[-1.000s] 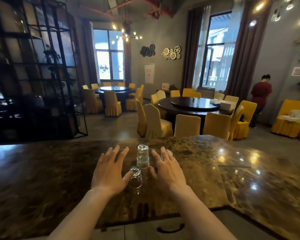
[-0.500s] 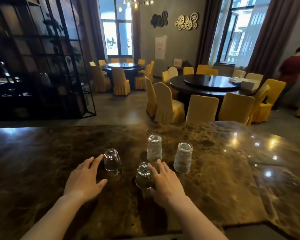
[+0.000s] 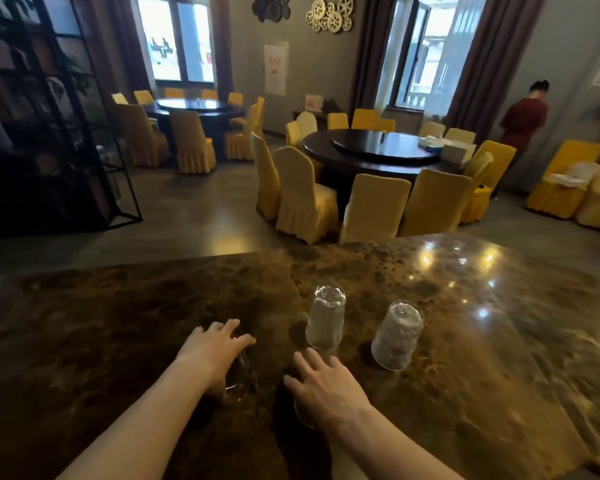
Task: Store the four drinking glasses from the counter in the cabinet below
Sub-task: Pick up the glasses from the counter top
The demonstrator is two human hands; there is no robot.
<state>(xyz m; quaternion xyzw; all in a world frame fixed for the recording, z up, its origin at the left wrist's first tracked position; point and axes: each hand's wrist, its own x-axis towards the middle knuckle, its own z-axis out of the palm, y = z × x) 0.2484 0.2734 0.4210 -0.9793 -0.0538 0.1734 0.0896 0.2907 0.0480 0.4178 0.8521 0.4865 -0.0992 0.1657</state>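
Left hand lies palm-down over a short glass on the marble counter, fingers draped across its top and side; a closed grasp can't be confirmed. Right hand covers a second short glass, of which only the lower rim shows; grip likewise unclear. Just beyond the right fingertips, a tall glass stands inverted. Another inverted tall glass stands free, near its right.

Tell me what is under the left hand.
Under the left hand sits a small clear drinking glass on the brown marble counter. Only its right side and base edge show; the palm covers the rest.
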